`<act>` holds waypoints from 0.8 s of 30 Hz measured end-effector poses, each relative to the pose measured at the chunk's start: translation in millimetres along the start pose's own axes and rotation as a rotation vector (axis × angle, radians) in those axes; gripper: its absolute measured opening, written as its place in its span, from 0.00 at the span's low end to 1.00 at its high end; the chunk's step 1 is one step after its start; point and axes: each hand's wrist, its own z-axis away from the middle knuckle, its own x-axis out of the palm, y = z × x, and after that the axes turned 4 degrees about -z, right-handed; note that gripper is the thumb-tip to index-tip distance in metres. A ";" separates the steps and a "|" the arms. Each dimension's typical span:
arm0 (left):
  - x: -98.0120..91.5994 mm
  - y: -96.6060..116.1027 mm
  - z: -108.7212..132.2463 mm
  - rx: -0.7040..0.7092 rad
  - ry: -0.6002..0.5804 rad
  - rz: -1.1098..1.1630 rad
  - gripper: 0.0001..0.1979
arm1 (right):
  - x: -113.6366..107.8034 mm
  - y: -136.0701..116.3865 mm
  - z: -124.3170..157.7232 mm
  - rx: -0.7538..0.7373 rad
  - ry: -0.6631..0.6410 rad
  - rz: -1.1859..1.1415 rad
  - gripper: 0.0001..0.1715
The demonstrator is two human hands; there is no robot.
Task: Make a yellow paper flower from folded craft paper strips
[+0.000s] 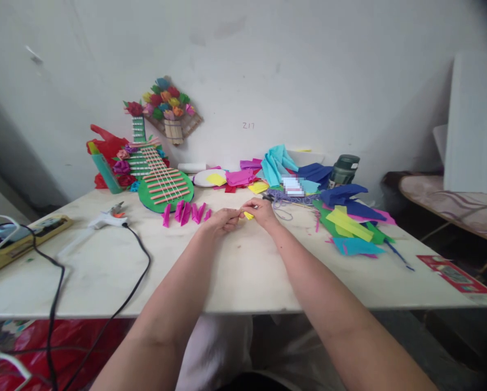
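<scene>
Both my hands meet at the middle of the white table (243, 271). My left hand (221, 220) and my right hand (262, 210) have their fingers pinched together on a small yellow piece of paper (248, 215) held between them just above the tabletop. A row of folded magenta paper pieces (186, 212) lies just left of my left hand. Loose sheets of coloured paper (345, 228) in yellow, green, blue and pink lie to the right of my right hand.
A white glue gun (105, 219) with a black cord lies at the left, beside a power strip (27, 236). A paper guitar craft (162, 182) and a flower plaque (172, 111) lean at the wall. A dark green jar (344, 169) stands at the back right.
</scene>
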 end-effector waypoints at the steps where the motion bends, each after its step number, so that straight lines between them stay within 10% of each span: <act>1: 0.2 0.1 -0.5 -0.006 0.017 0.030 0.08 | -0.7 0.5 -0.2 -0.004 0.008 0.029 0.06; 24: 1.0 -0.3 -5.2 -0.039 0.057 0.112 0.06 | -7.0 -13.4 0.0 -0.148 0.060 0.278 0.10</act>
